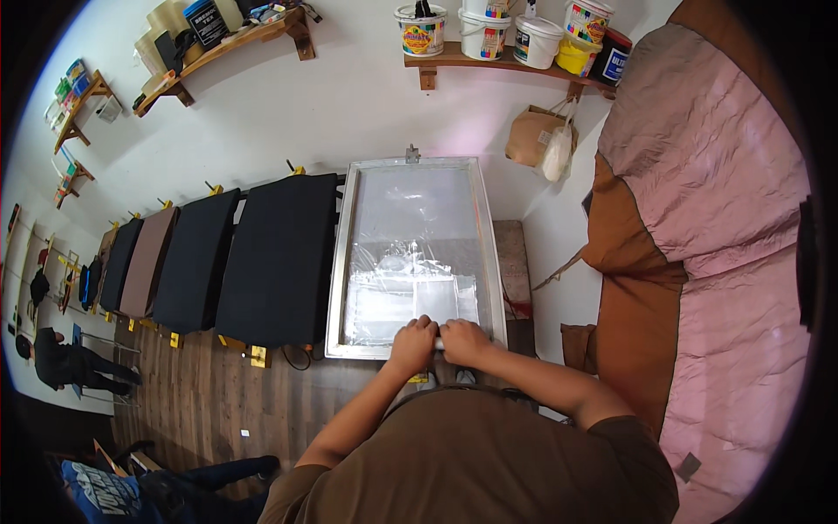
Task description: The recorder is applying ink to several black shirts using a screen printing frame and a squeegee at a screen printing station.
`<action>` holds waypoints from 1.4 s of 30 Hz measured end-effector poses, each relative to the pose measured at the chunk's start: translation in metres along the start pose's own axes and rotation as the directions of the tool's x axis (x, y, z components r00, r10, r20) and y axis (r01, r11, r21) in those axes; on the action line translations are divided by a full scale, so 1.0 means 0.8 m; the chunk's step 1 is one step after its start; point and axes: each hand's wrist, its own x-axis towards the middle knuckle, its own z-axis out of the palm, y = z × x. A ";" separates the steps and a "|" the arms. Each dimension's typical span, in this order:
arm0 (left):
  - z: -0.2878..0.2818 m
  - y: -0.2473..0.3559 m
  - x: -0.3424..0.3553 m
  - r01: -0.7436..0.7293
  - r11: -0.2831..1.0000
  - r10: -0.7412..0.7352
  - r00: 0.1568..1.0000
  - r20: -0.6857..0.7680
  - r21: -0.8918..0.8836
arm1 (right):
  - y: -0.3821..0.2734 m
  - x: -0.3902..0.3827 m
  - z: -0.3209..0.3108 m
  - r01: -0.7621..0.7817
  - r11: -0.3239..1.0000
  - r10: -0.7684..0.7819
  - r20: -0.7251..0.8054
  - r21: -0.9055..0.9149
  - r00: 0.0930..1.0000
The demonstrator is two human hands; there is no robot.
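Observation:
A silkscreen frame [341, 253] with a pale metal rim lies in front of me. Its mesh [393, 210] carries a clear, wrinkled, shiny film that reflects light, and a paler rectangle shows in the lower half. At the near bar, my left hand [414, 343] is closed with its fingers curled. Close beside it, nearly touching, my right hand [463, 341] is closed on the same bar. My knuckles hide the fingertips. A metal clamp [412, 155] stands at the frame's far edge.
Black-covered platens [284, 253] and a brown one [148, 262] line up leftward. Ink buckets [484, 37] fill a wall shelf [463, 58]. Pink fabric [733, 175] hangs at right. One person [61, 360] stands far left; another [113, 489] is lower left.

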 end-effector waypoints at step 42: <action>-0.010 -0.022 0.018 -0.080 0.989 0.089 0.993 0.072 -0.122 | -0.005 0.009 -0.019 -0.120 0.992 0.121 -0.022 0.043 0.992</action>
